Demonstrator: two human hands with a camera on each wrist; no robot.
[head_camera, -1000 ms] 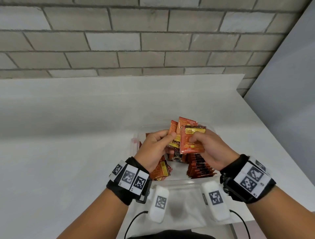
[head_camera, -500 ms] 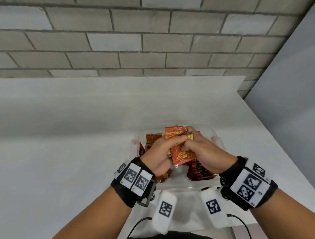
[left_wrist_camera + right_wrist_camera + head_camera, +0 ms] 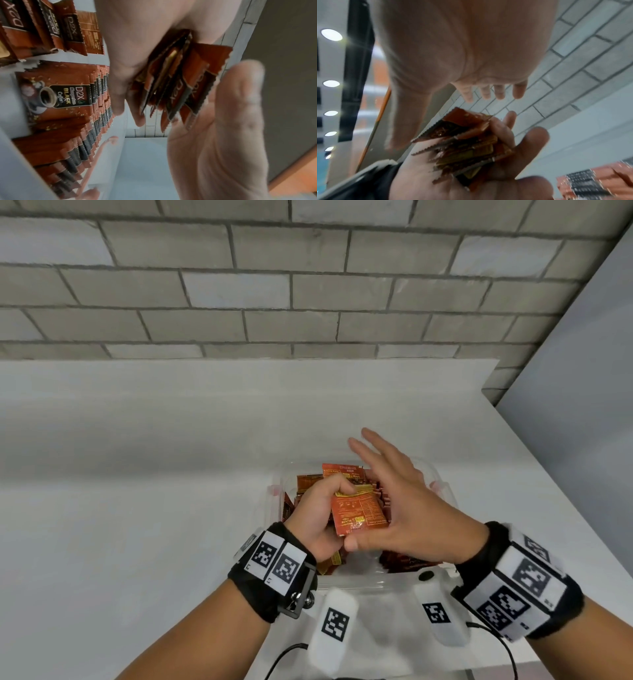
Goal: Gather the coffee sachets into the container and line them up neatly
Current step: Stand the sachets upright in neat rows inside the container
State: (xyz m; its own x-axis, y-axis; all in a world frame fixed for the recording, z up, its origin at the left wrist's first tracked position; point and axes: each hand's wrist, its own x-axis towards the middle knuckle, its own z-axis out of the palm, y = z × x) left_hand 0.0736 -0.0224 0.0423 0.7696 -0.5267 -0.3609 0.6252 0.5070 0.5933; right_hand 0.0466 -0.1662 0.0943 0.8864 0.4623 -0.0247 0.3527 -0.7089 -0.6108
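Note:
In the head view my left hand (image 3: 325, 508) grips a small stack of orange-red coffee sachets (image 3: 358, 510) just above the clear plastic container (image 3: 440, 491). My right hand (image 3: 394, 491) is flat beside the stack with its fingers straight, and its thumb lies at the stack's lower edge. The left wrist view shows the held sachets (image 3: 173, 83) edge-on between my fingers, with the right palm (image 3: 223, 142) close by. Rows of sachets (image 3: 72, 102) stand in the container below. In the right wrist view the stack (image 3: 467, 142) lies in my left hand (image 3: 505, 155) under the spread right hand (image 3: 488, 92).
The container stands on a white table (image 3: 137, 508) near its front edge, with a brick wall (image 3: 274, 285) behind. A grey panel (image 3: 582, 405) closes off the right side. Cables (image 3: 284, 652) hang from the wrist units near my body.
My right hand has let go of the sachets and opened flat beside them. The stack, now held by my left hand alone, has come down toward the container.

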